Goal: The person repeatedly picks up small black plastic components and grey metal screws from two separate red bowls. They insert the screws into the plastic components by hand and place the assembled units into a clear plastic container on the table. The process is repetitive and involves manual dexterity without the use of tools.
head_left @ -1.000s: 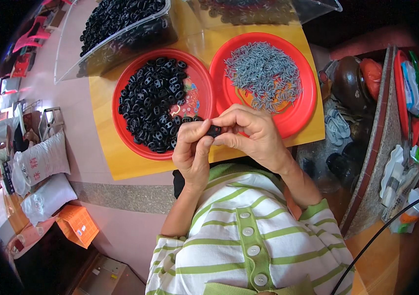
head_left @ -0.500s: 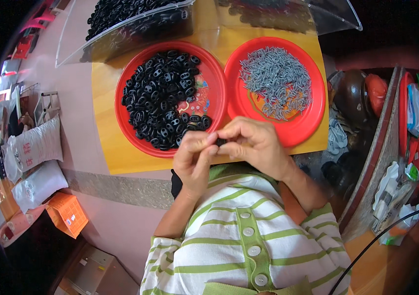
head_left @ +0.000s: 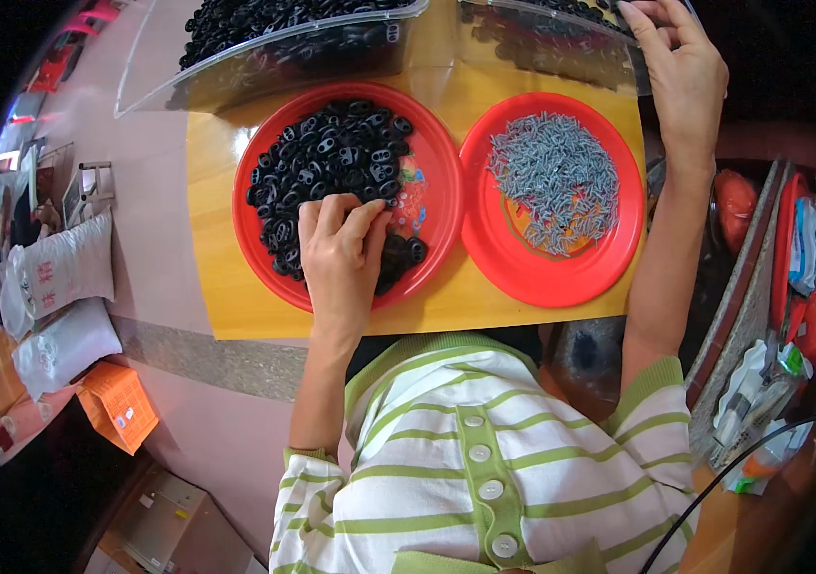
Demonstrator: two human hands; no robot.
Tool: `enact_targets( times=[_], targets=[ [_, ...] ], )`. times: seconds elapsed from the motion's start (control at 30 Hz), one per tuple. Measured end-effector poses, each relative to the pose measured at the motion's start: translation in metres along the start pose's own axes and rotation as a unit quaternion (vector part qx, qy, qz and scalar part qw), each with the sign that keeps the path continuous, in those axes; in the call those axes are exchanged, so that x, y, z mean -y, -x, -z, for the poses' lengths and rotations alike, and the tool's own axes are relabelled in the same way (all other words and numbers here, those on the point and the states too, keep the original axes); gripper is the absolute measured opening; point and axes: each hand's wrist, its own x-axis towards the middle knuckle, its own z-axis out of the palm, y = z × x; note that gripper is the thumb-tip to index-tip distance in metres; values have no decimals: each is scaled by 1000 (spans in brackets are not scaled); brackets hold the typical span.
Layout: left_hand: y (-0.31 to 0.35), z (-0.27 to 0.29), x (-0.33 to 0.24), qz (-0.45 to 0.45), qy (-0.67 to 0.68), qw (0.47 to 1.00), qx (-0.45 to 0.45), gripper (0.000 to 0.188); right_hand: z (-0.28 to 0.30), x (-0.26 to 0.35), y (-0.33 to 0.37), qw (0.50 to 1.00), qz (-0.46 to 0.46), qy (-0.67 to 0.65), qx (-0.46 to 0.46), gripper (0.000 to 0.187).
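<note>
My left hand (head_left: 339, 251) reaches down into a red plate (head_left: 444, 251) heaped with small black oval plastic pieces (head_left: 308, 172), each with two holes. Its thumb and forefinger close at one of these pieces beside the bare part of the plate. At the upper right, my right hand (head_left: 681, 77) is over the corner of a clear plastic bin (head_left: 551, 59) that holds more black pieces. Its fingers are loosely apart, partly cut off by the picture's top edge, and nothing shows between them. Beside the first plate, a second red plate (head_left: 547, 287) holds many small grey screws (head_left: 561, 172).
Both plates stand on a yellow board (head_left: 255, 320) before me. Another clear bin (head_left: 284, 72), full of black pieces, is at the far left. White sacks (head_left: 68, 263) and an orange box (head_left: 118, 407) lie on the left. A dark cable (head_left: 748, 454) runs at the lower right.
My hands were together before my chest around a small black piece. Now they have parted: the left is in the plate of black pieces, the right at the far right bin.
</note>
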Motion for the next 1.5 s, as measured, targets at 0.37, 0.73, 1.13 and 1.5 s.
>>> enact_targets(
  times=[0.37,0.73,1.13,1.5],
  targets=[
    [0,-12,-3,-13,-19,999,27,13,11,-22,125,950,29,-11,312,8],
    [11,6,-18,4,112,994,-12,9,0,-40,168,969,83,75,219,15],
    [53,9,-54,281,560,775,87,9,10,-32,181,968,68,50,235,14],
    [56,14,-58,290,567,762,117,12,6,-28,193,956,105,46,271,10]
  ],
)
